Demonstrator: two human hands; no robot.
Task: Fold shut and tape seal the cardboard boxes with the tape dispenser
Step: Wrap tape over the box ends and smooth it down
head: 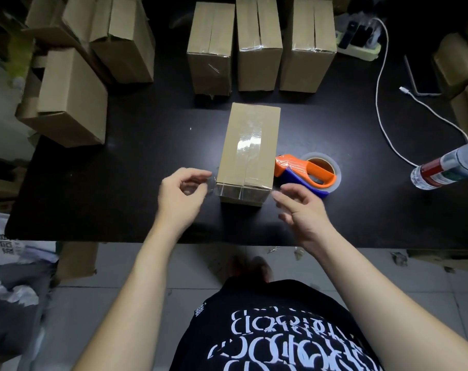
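A closed cardboard box (250,151) lies lengthwise in the middle of the black table (120,196). Clear tape runs along its top seam, and a strip of clear tape (235,190) crosses its near end. My left hand (183,194) is at the box's near left corner and pinches the loose end of that strip between thumb and fingers. My right hand (300,207) hovers at the near right corner with relaxed fingers and holds nothing. The orange and blue tape dispenser (305,171) lies on the table, touching the box's right side, just beyond my right hand.
Three taped boxes (259,44) stand in a row at the back. More boxes are piled at the left (72,95) and right (457,62). A power strip (361,41), a white cable (383,103) and a lying bottle (447,167) occupy the right side.
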